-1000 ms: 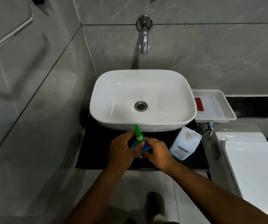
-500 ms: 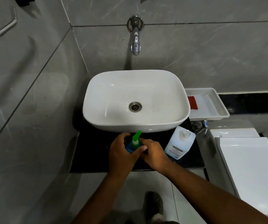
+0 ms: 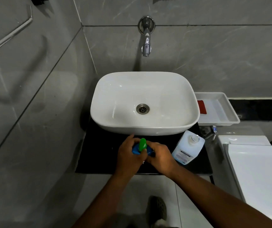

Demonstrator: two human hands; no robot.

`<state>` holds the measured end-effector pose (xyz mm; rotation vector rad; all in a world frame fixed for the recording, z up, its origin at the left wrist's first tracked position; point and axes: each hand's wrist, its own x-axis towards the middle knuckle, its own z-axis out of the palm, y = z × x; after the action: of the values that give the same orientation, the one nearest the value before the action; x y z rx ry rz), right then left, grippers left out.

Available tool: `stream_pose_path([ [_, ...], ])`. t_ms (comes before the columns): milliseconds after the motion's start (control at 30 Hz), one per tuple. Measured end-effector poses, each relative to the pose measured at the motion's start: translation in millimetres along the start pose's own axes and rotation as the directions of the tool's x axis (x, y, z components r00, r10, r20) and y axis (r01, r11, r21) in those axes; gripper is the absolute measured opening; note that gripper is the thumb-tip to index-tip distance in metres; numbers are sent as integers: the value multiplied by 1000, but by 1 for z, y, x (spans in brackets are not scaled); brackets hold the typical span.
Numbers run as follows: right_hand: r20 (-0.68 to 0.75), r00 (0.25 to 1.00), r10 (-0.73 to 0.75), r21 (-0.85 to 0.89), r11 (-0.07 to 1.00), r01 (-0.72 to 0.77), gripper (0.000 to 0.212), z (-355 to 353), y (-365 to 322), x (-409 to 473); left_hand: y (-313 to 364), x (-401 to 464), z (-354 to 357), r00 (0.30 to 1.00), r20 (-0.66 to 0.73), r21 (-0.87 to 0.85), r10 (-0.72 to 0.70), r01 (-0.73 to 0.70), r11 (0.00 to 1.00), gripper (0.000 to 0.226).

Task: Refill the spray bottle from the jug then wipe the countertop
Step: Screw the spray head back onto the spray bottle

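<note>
We found the blue spray bottle [image 3: 136, 149] with its green nozzle [image 3: 142, 144] on the black countertop [image 3: 99, 152], gripped by our left hand [image 3: 128, 157] and right hand [image 3: 160, 157]. The capped white jug [image 3: 187, 148] stood at 3 o'clock of them, below the basin [image 3: 145, 102].

Black countertop [image 3: 99, 155], white basin [image 3: 145, 102], jug [image 3: 187, 148] (cap on), spray bottle [image 3: 141, 148]

Both hands hide most of the spray bottle [image 3: 141, 147]; jug [image 3: 188, 147] label unreadable.
</note>
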<state>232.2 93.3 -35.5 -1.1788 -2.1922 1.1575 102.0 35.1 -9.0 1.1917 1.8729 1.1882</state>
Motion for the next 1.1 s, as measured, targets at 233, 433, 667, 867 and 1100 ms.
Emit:
stream_pose_path([
  [233,9,1000,-14,-10,1000,14,41,-2,-1,1,1,-6,6,987,-122,-62,-106,99,993,51],
  [433,-11,999,-39,-23,999,38,41,-2,0,1,4,-8,13,997,-44,-97,-58,53,994,55],
  [667,-11,999,-39,-27,999,38,47,-1,0,1,3,-4,9,999,-31,-45,10,-11,999,32],
  [867,-26,998,-52,-23,998,51,41,-1,-1,0,1,-5,14,982,-175,-39,-71,65,997,49],
  [1100,-33,999,-19,-30,999,18,32,0,1,0,-1,-3,11,998,-25,-7,50,-50,999,55],
])
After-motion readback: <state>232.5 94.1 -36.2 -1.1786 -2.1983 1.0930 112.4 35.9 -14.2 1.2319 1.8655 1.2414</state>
